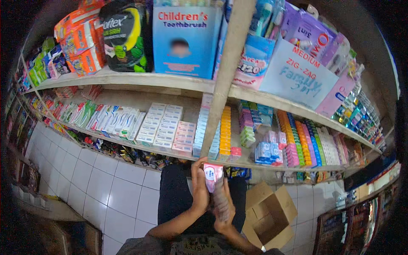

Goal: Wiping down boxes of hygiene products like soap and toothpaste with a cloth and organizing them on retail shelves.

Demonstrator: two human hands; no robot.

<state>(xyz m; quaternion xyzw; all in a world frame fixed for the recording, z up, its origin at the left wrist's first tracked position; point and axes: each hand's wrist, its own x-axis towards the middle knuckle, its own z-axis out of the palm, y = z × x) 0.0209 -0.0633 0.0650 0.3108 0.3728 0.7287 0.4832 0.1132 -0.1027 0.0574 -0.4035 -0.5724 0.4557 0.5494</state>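
Between my hands, just in front of the lower shelf (242,161), is a small pink and white box (213,177) with a round printed badge. My left hand (200,189) grips its left side, fingers along the top edge. My right hand (224,208) wraps the right and lower part, its fingers blurred. Whether more boxes are stacked beneath cannot be told. Just beyond the hands, a pink box (235,153) stands at the shelf's front edge beside a yellow-orange row of boxes (225,134). Blue and pink soap packs (269,151) lie to the right.
An open cardboard box (271,216) sits on the tiled floor (124,197) at my right. A vertical post (228,60) crosses both shelves before me. The upper shelf (178,82) carries toothbrush displays (186,41) and sanitary pad packs (127,38). White cartons (156,126) fill the lower left.
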